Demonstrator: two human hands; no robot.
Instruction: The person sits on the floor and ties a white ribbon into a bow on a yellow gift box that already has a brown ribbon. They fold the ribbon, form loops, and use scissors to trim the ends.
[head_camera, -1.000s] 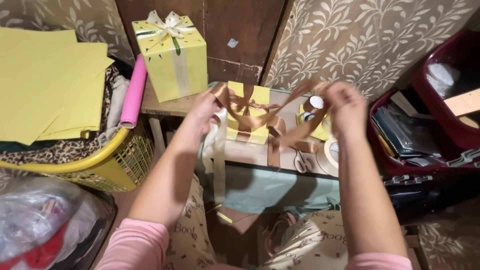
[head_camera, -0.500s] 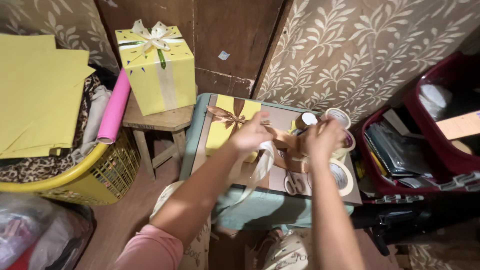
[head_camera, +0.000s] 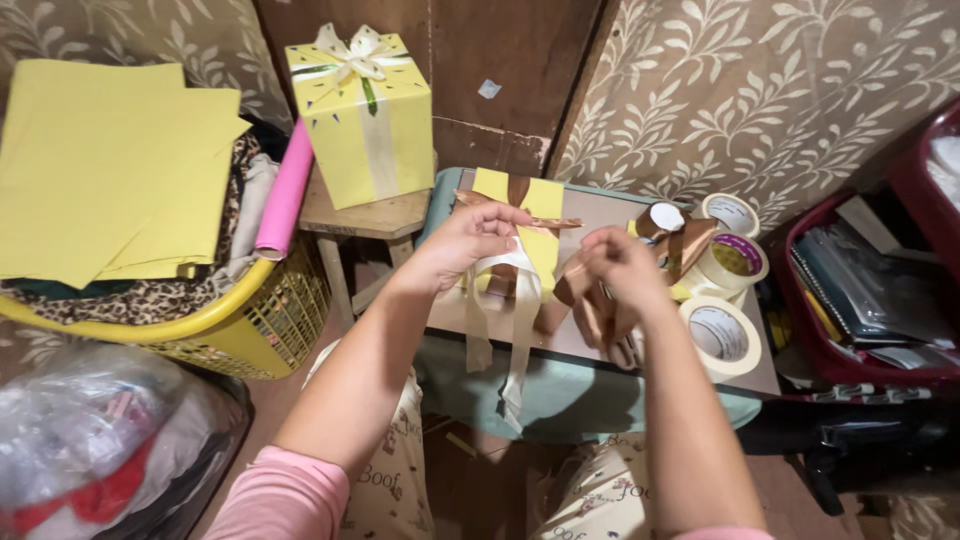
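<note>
A flat yellow gift box (head_camera: 540, 205) with a copper bow lies on the small table (head_camera: 600, 345). My left hand (head_camera: 470, 240) hovers over its near edge, fingers pinched on a cream ribbon (head_camera: 515, 320) that hangs down over the table front. My right hand (head_camera: 620, 265) is closed on a copper ribbon (head_camera: 590, 305), looped beside the box. The two hands are close together above the table.
Several tape rolls (head_camera: 722, 335) and a ribbon spool (head_camera: 665, 220) sit at the table's right. A taller yellow gift box (head_camera: 365, 115) stands on a wooden stool (head_camera: 360, 220). A yellow basket (head_camera: 240, 320) with yellow paper sheets and a pink roll (head_camera: 285, 190) is at left; a dark red bin (head_camera: 860, 290) at right.
Both hands came down from a wide raised stretch of copper ribbon to close together over the table. The left hand now pinches the cream ribbon.
</note>
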